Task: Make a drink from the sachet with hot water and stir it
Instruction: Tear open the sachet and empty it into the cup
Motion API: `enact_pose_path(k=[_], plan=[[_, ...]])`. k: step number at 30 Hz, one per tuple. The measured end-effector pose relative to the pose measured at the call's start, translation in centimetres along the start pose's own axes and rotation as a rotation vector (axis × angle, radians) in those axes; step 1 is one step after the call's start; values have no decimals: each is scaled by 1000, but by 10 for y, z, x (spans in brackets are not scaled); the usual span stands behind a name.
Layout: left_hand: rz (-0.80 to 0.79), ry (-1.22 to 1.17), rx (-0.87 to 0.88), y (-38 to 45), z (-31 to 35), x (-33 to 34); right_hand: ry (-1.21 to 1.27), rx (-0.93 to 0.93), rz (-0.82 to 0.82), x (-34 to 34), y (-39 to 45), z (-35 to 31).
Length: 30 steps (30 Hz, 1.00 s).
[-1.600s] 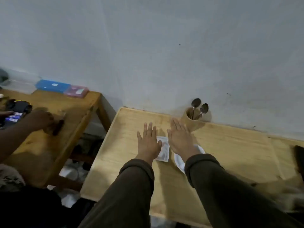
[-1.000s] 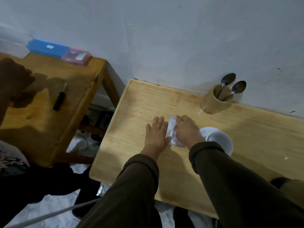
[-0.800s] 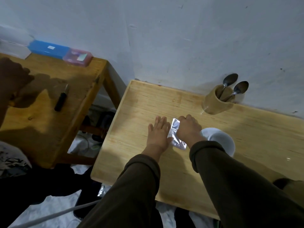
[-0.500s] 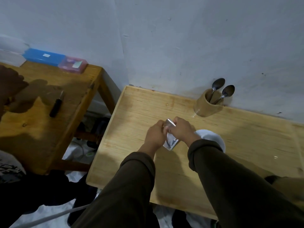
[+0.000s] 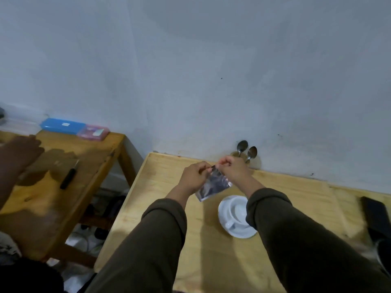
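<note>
1. At frame centre, the left hand (image 5: 193, 176) and right hand (image 5: 231, 169) both pinch the top edge of the silvery sachet (image 5: 212, 185), which hangs above the wooden table (image 5: 160, 199).
2. Below it, a white cup (image 5: 237, 210) sits on a saucer (image 5: 243, 232); whether anything is in the cup cannot be told.
3. Behind the right hand, two spoons (image 5: 247, 150) stand in a holder that is mostly hidden.

Sachet (image 5: 213, 185) up between both hands, centre frame, above the table (image 5: 160, 199); cup (image 5: 237, 216) lower right of it, spoons (image 5: 247, 150) behind.
</note>
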<state>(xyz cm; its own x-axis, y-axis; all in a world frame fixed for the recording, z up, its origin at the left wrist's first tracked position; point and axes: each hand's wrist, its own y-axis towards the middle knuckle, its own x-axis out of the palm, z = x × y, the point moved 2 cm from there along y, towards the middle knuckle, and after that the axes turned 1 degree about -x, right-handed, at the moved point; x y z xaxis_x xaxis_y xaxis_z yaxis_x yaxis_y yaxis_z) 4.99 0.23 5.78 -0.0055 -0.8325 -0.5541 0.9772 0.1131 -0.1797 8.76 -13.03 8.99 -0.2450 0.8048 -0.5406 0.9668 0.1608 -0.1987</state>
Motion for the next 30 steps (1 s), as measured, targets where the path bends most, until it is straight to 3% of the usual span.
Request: enact_pose_path(k=[10,16,23,30], plan=[[57,-193,80,-9,62,8,-41,-130,126,-57,-21,-15],[29,-174,106,-12,86,22,-25,-124,193,-79,-31,-14],[41,-270,39,-13,100,31,-10,-168,204,-89,-33,-16],[86,-362,-42,-12,109,31,-179,-297,307,-86,-34,-24]])
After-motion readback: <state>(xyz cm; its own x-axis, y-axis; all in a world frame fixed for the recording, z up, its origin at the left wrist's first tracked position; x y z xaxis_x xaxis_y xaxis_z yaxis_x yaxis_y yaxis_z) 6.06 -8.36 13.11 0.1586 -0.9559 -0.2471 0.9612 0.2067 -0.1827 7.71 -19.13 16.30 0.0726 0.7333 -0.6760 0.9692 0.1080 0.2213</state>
